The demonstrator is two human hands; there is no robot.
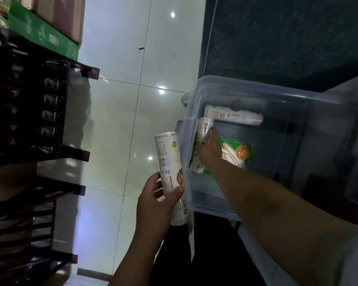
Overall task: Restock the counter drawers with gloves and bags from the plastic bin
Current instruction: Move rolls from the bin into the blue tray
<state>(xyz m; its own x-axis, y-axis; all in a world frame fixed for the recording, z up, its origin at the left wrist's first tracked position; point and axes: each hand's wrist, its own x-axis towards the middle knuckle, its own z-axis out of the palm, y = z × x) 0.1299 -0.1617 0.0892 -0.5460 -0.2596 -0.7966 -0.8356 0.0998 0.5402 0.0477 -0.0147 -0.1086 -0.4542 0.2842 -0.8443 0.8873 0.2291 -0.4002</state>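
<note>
A clear plastic bin (194, 96) stands at the right on a low surface. Inside it a white roll of bags (234, 116) lies along the far wall, a second white roll (204, 129) lies along the left wall, and a green and orange glove packet (238, 153) lies flat on the bottom. My right hand (210, 149) reaches into the bin and its fingers close around the second roll. Just left of the bin, my left hand (157, 201) holds another white roll of bags (170, 162) upright by its lower half.
A dark shelf rack (29, 112) with bottles fills the left side, with green and brown cartons (41, 27) on top. Glossy white floor tiles (116, 120) run between rack and bin. A dark green counter surface (287, 38) rises behind the bin. My dark trouser legs (194, 254) are below.
</note>
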